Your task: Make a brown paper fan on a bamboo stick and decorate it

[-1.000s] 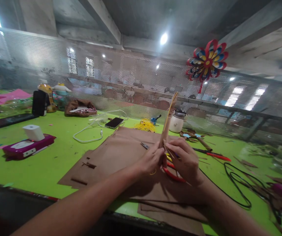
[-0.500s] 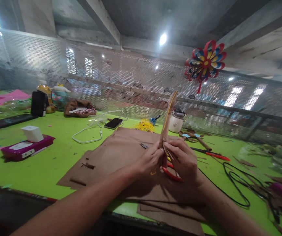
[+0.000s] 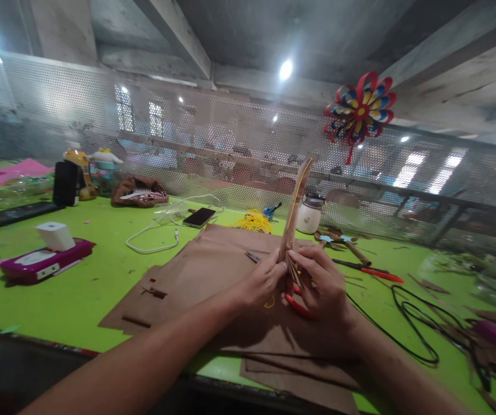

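My left hand (image 3: 262, 282) and my right hand (image 3: 323, 282) meet over the green table, both pinching the lower end of a tall bundle of thin brown cardboard strips (image 3: 296, 202) held upright. A yellow rubber band runs along the bundle's edge, and a small yellow loop (image 3: 269, 302) hangs under my left hand. Red-handled pliers (image 3: 298, 306) lie on the brown cardboard sheets (image 3: 213, 271) just below my hands.
A phone (image 3: 200, 217) with a white cable, a pile of yellow rubber bands (image 3: 255, 221) and a white jar (image 3: 310, 214) lie behind the sheets. A magenta box (image 3: 42, 260) sits left, a black cord (image 3: 420, 323) right. A paper pinwheel (image 3: 360, 112) hangs on the mesh wall.
The bundle and both hands stay in almost the same place; my right hand's fingers have shifted slightly down along the bundle's base.
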A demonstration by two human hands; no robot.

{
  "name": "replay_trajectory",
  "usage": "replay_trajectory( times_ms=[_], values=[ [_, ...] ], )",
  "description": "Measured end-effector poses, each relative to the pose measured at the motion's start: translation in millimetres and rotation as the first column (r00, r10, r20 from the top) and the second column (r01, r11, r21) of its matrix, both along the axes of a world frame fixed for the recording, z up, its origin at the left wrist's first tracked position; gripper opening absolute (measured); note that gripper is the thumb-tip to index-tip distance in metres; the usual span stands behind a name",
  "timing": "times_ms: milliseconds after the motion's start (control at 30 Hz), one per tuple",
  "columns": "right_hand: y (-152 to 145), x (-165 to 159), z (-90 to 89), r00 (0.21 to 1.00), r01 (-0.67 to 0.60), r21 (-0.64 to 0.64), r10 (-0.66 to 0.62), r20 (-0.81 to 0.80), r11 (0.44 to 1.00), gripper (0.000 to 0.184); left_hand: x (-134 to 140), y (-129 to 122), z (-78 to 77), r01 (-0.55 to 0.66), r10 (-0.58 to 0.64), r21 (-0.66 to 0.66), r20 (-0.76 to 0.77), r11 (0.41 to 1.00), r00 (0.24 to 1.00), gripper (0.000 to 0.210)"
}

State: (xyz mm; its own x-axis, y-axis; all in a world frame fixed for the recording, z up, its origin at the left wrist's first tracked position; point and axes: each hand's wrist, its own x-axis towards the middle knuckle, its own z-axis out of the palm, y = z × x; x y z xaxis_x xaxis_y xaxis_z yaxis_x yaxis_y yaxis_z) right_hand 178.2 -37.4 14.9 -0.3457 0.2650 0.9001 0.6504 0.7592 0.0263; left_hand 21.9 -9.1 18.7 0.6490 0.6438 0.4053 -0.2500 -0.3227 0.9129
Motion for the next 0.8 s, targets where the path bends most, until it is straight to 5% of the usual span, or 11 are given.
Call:
replay_trajectory(
  times_ms=[800],
  values=[
    [1.9,1.0,-2.3,1.0,-0.007,-0.026,0.006,-0.022,1.0,0.041,-6.3,-2.9,6.3,0.028,-0.028,-0.018,-0.009,0.999,1.0,0.022]
  ],
)
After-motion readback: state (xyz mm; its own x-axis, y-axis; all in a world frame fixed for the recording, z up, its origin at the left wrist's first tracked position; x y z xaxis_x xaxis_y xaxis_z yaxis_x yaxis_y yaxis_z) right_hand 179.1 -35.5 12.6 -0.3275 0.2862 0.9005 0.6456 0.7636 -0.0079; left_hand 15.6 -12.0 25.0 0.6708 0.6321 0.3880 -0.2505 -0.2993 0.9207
